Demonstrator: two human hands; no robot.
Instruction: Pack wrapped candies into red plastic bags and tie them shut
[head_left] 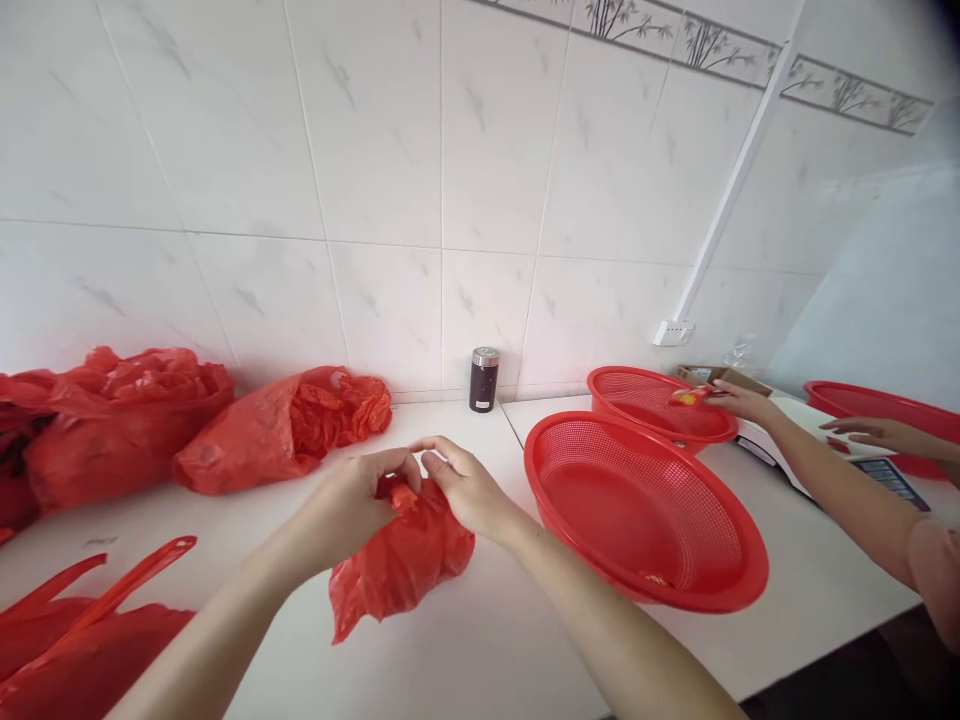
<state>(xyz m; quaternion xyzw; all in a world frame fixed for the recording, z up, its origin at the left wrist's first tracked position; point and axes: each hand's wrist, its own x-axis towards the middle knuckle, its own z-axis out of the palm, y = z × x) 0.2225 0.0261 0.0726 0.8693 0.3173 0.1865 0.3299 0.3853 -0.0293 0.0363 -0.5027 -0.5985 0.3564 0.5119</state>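
Observation:
A small red plastic bag (397,565) hangs just above the white counter (465,650), held at its top by both my hands. My left hand (356,500) pinches the bag's knotted top from the left. My right hand (465,485) grips the same top from the right, fingers closed. A large red mesh basket (645,505) sits just right of my hands with a small item at its bottom.
Several red plastic bags (285,425) lie along the tiled wall at left, more at the lower left (82,640). A dark jar (484,378) stands by the wall. Another person's hand (739,400) holds a small red item over a second red basket (660,400); a scale (862,460) lies beyond.

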